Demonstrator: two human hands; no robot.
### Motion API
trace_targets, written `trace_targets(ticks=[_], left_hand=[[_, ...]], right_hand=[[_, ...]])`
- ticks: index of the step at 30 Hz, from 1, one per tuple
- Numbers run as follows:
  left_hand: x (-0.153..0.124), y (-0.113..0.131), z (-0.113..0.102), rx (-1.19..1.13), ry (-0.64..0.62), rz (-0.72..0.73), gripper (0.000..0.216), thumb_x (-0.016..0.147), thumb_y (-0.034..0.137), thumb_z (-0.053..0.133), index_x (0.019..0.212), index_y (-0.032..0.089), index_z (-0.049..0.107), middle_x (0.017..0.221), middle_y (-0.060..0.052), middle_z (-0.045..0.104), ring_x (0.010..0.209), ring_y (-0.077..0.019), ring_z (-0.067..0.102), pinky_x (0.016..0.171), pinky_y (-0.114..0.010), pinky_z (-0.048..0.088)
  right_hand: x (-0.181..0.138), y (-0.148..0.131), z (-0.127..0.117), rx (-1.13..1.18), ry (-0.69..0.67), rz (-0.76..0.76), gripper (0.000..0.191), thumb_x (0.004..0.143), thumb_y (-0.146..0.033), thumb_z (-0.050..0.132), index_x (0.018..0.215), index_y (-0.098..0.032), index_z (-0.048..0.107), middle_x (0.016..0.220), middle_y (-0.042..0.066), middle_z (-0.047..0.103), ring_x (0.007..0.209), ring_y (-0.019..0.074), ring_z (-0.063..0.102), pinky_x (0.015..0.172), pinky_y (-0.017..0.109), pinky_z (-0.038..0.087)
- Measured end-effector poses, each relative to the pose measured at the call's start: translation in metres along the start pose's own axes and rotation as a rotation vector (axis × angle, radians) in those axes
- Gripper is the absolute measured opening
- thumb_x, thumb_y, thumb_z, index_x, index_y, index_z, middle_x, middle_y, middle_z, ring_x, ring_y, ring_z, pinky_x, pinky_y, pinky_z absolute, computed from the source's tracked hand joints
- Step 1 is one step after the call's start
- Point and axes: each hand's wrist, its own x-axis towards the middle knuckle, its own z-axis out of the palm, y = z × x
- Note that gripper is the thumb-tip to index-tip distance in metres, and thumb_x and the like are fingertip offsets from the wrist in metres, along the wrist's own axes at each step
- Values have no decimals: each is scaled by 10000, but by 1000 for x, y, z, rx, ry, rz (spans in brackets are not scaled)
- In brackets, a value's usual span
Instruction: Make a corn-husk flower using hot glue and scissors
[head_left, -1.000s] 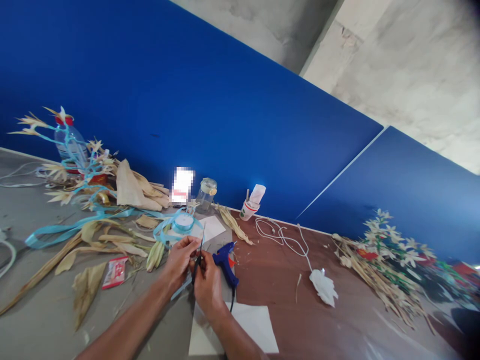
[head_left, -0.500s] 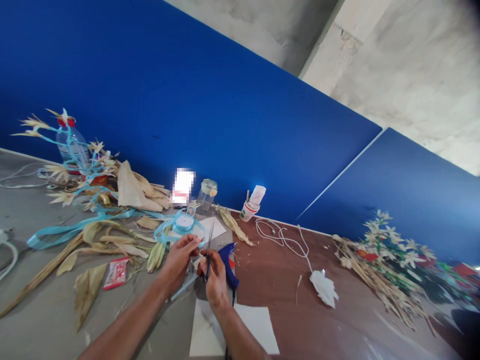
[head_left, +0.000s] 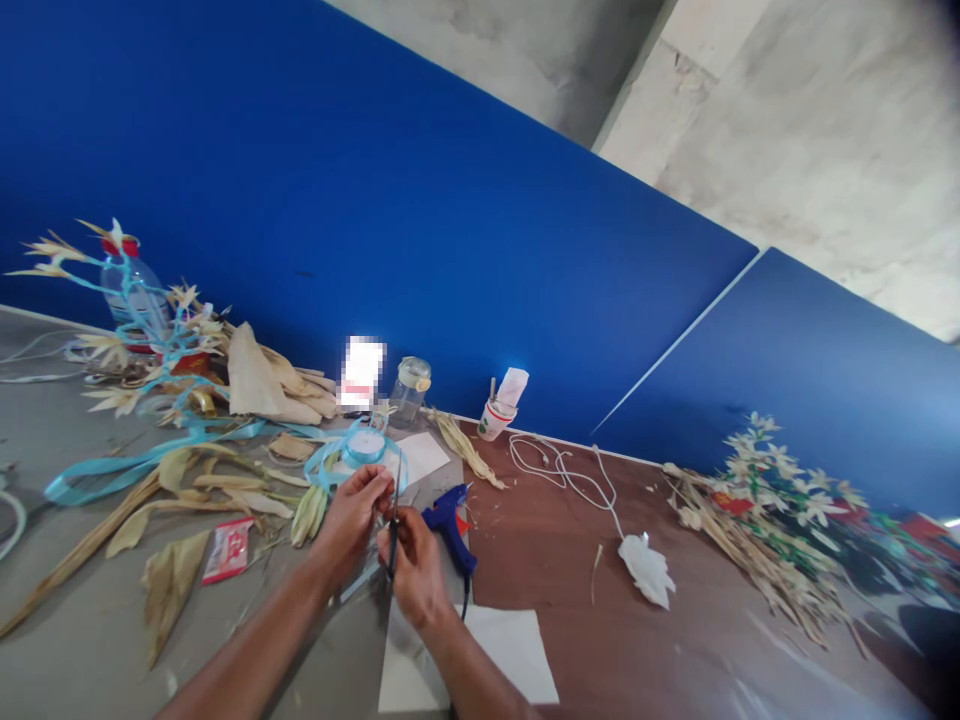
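Note:
My right hand (head_left: 418,572) is closed around a pair of dark-handled scissors (head_left: 394,535), whose thin blades point up and away from me. Close beside the blades, my left hand (head_left: 358,512) is pinched; what lies between its fingertips is too small to make out. A roll of light blue ribbon (head_left: 365,448) sits just beyond my left hand, its loose loops spreading around it. To the right of my right hand lies a dark blue glue gun (head_left: 451,532) with an orange-red part. Pale green husk pieces (head_left: 309,515) rest left of my left hand.
Dried husks (head_left: 176,590), a red packet (head_left: 228,550) and husk flowers on blue stems (head_left: 135,320) cover the left side. Along the blue partition stand a glass jar (head_left: 409,390) and a paper cup (head_left: 495,420). A white cable (head_left: 559,470) and white flowers (head_left: 757,455) lie rightward.
My right hand and the scissors have shifted slightly left, closer to my left hand. More of the glue gun shows now. The whole view has moved a little.

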Motion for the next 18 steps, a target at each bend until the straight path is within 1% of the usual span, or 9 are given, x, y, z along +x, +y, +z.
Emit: trace_targets(ticks=[5, 11, 15, 18], left_hand=[[0, -2, 0, 26, 36, -7, 320, 583, 401, 743, 604, 181, 512, 436, 89, 425, 380, -47, 355, 397, -181, 259], [-1, -3, 1, 64, 33, 9, 325, 610, 403, 735, 585, 177, 503, 443, 80, 429, 392, -49, 358, 395, -185, 250], [-3, -3, 1, 65, 50, -5, 341, 596, 419, 742, 583, 182, 498, 447, 82, 421, 380, -46, 344, 381, -189, 242], [-2, -5, 0, 65, 40, -16, 328, 618, 411, 729, 600, 187, 490, 455, 85, 410, 367, -43, 326, 358, -184, 219]], right_hand=[[-1, 11, 3, -75, -9, -17, 195, 796, -296, 529, 923, -157, 580, 645, -24, 542, 547, 110, 482, 536, 220, 403], [-1, 18, 3, -131, 27, -57, 222, 811, -284, 536, 986, -162, 599, 708, 6, 625, 590, 129, 549, 550, 223, 452], [-1, 23, 4, -171, 54, -94, 235, 815, -286, 535, 1001, -166, 615, 689, 10, 639, 600, 142, 571, 549, 228, 465], [-1, 27, 4, -199, 56, -111, 247, 815, -255, 516, 1017, -149, 611, 720, 30, 653, 627, 152, 587, 570, 237, 474]])
